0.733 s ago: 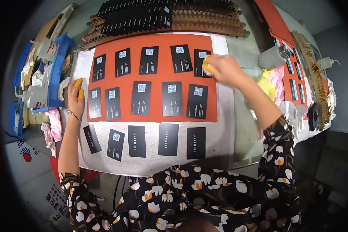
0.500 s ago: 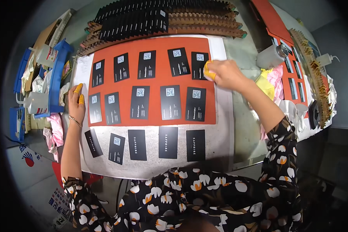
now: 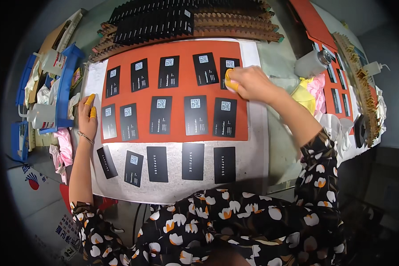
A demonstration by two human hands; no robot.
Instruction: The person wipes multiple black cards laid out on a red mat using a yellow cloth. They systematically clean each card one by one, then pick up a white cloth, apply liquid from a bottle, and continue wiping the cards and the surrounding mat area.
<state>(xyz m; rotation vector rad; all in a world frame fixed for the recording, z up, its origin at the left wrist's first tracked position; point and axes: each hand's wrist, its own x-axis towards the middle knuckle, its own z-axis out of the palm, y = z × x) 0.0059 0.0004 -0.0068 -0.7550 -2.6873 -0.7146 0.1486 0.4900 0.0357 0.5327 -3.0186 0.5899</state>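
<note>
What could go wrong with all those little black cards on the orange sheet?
The right hand presses on the top-right black card, so a slip might push it crooked or into its neighbour. The left hand rests at the edge of the orange sheet; if it lifts, the sheet might shift. The sleeve could brush the loose cards on the grey mat.

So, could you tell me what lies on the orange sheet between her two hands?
In the head view, black cards in two rows lie on the orange sheet between the left hand and the right hand.
</note>
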